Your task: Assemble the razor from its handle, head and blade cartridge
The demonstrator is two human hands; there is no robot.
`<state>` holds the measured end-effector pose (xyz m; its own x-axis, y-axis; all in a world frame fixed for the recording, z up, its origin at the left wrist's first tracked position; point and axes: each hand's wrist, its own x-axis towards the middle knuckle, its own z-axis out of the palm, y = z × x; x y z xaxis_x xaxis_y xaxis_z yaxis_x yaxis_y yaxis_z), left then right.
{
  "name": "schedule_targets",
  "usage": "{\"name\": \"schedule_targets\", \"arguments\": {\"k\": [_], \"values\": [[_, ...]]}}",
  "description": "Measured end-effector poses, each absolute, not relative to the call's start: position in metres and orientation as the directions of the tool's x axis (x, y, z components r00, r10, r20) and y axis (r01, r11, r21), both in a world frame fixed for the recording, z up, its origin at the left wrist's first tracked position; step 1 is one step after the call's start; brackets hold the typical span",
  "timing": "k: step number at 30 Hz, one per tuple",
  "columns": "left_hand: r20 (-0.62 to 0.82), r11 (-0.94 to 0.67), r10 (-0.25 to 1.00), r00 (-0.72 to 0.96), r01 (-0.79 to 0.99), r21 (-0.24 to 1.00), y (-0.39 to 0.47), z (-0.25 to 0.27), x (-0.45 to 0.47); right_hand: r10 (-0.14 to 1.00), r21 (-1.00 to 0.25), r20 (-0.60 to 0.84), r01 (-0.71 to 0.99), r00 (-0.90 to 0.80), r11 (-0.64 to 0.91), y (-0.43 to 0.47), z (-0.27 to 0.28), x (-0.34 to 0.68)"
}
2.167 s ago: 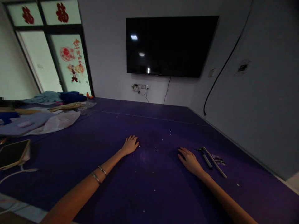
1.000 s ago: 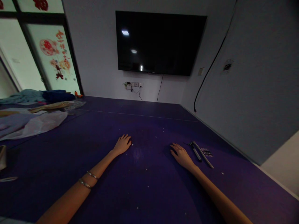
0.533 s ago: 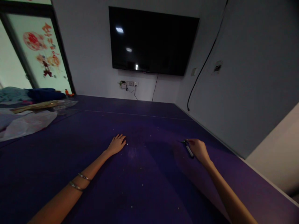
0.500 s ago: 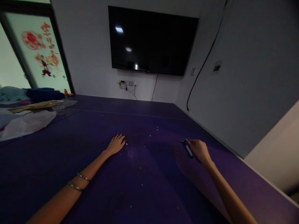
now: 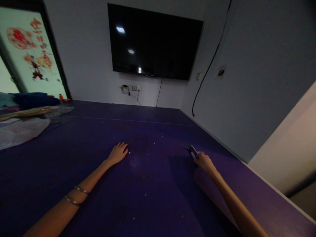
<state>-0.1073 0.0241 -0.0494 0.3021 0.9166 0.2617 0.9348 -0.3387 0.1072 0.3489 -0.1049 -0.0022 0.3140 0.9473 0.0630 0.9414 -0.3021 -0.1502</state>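
My left hand (image 5: 118,153) lies palm down on the purple tabletop (image 5: 138,187), its fingers spread and holding nothing. A small white scrap (image 5: 129,152) is just right of its fingertips. Over on the right, my right hand (image 5: 204,163) has its fingers closed round a small two-handled tool (image 5: 194,150). Its two pale, slim arms come together at a dark head with a hint of green, and a thin dark tip points left. The tool's exact kind is too small and dim to make out. My fingers hide the near ends of its arms.
Small pale specks (image 5: 154,143) are scattered over the tabletop. At the far left lie a clear plastic bag (image 5: 27,130) and dark blue cloth (image 5: 34,99). A black television (image 5: 155,42) hangs on the wall behind, and a black cable (image 5: 209,65) runs down the right wall.
My right hand has closed round both arms of the tool; before, one arm lay outside the fingers. The view has shifted slightly right. My left hand stays flat.
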Motion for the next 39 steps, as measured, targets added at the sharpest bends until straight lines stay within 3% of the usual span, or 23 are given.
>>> {"name": "schedule_targets", "arguments": {"k": [6, 9, 16, 23, 27, 30, 35, 39], "values": [[0.321, -0.33, 0.908, 0.268, 0.931, 0.156, 0.022, -0.041, -0.1, 0.948, -0.175, 0.059, 0.938, 0.312, -0.298, -0.104, -0.006, 0.349], [0.404, -0.406, 0.863, 0.305, 0.893, 0.194, 0.017, -0.03, -0.082, 0.942, -0.209, 0.081, 0.929, 0.326, -0.304, -0.105, -0.008, 0.35], [0.531, -0.661, 0.741, 0.412, 0.589, 0.465, -0.022, -0.001, 0.006, 0.927, -0.34, 0.238, 0.919, 0.289, -0.2, -0.104, -0.001, 0.329], [0.303, -0.487, 0.855, 0.421, 0.453, 0.746, -0.041, 0.003, 0.086, 0.915, -0.329, 0.374, 0.944, 0.153, -0.023, -0.104, 0.021, 0.267], [0.118, -0.264, 0.932, 0.344, 0.42, 0.868, -0.038, 0.007, 0.106, 0.922, -0.306, 0.376, 0.952, 0.092, 0.03, -0.111, 0.03, 0.234], [0.083, -0.203, 0.951, 0.298, 0.399, 0.894, -0.039, 0.012, 0.109, 0.938, -0.261, 0.342, 0.964, 0.052, 0.042, -0.116, 0.031, 0.217], [0.16, -0.277, 0.946, 0.281, 0.453, 0.847, -0.038, 0.015, 0.1, 0.934, -0.178, 0.358, 0.98, -0.019, 0.088, -0.12, 0.023, 0.202], [0.138, -0.286, 0.945, 0.296, 0.547, 0.787, -0.031, 0.011, 0.094, 0.922, -0.127, 0.378, 0.983, -0.078, 0.135, -0.122, 0.019, 0.193]]}}
